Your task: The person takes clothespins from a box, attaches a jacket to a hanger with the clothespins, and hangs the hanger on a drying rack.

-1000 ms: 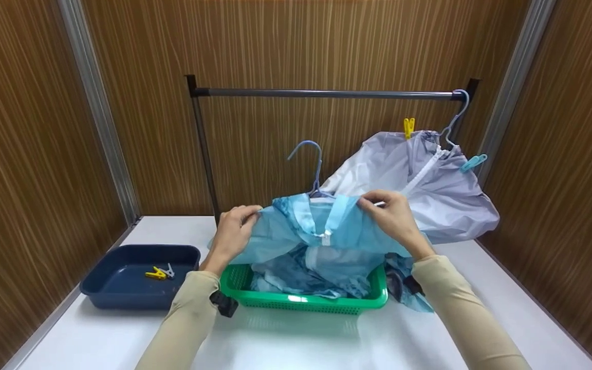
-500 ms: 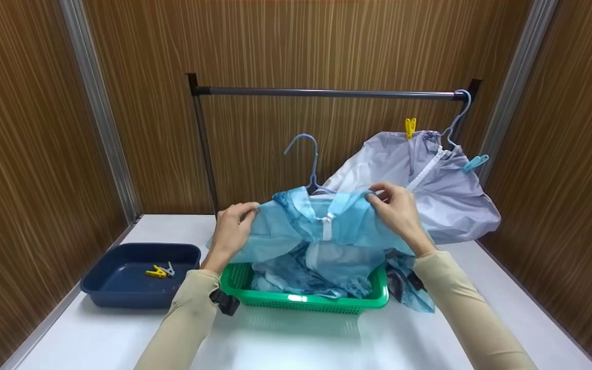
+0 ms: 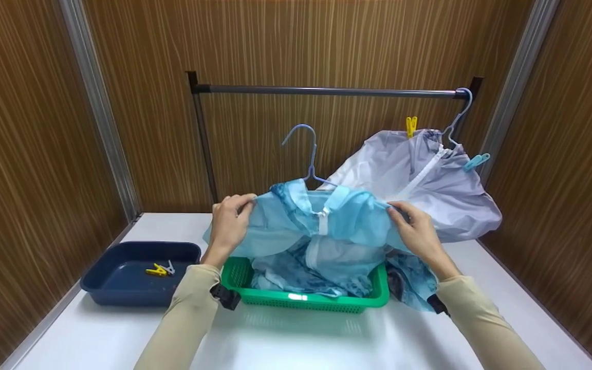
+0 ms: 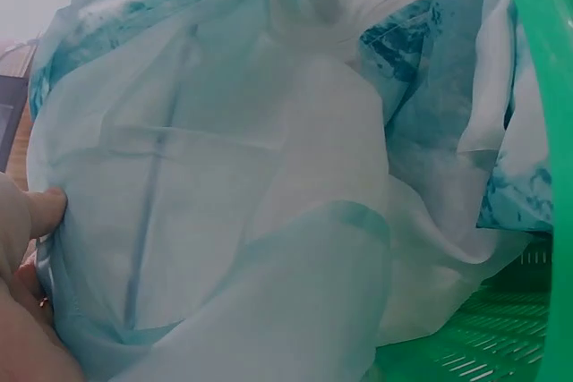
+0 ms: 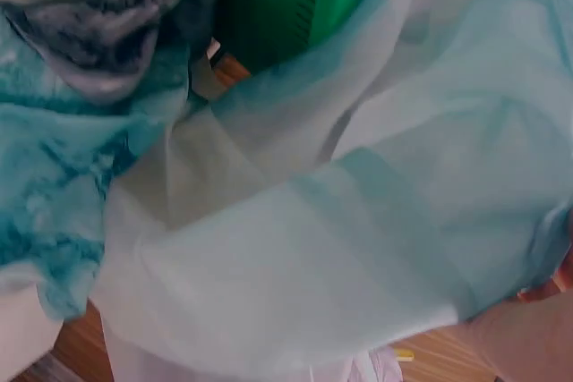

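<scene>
We pinch the shirt (image 3: 360, 218) at both sides: the left hand (image 3: 229, 224) grips cloth between thumb and fingers, the right hand (image 3: 420, 234) likewise. The shirt is spread between the grips, its zip (image 3: 323, 221) roughly midway, with cloth drooping below them over the basket (image 3: 275, 297). The hanger (image 3: 314, 148) shows its hook above the collar, between and higher than the grips; its arms are mostly hidden. In the left wrist view, a dark bar (image 4: 145, 230) shows through the cloth beside the left grip; we cannot tell whether it belongs to the hanger.

We judge the step to be settling the shirt on the hanger. We should draw both grips outward evenly and gently, since the cloth looks thin, and centre the zip under the hook. Uneven pull could slip one shoulder off.
</scene>
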Demonstrator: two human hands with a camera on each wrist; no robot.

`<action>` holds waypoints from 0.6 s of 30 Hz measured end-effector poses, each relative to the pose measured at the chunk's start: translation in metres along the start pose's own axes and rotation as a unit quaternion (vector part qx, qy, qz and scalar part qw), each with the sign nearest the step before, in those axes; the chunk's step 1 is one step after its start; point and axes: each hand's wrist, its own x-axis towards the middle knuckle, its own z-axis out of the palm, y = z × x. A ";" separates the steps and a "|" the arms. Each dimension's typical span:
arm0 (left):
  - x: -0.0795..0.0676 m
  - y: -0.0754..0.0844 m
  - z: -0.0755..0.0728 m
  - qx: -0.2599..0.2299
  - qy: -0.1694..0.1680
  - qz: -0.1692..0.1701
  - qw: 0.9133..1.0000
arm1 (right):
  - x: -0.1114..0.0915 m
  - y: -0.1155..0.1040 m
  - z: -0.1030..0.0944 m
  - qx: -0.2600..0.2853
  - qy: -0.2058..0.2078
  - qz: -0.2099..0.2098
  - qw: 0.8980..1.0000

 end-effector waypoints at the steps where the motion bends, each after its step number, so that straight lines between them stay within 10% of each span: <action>1: 0.000 0.000 0.001 0.004 0.005 0.004 1.000 | -0.001 -0.001 0.001 0.007 0.010 0.006 1.000; 18: -0.003 -0.003 0.002 -0.005 0.015 0.038 0.999 | -0.008 -0.012 0.013 0.119 -0.003 0.083 0.989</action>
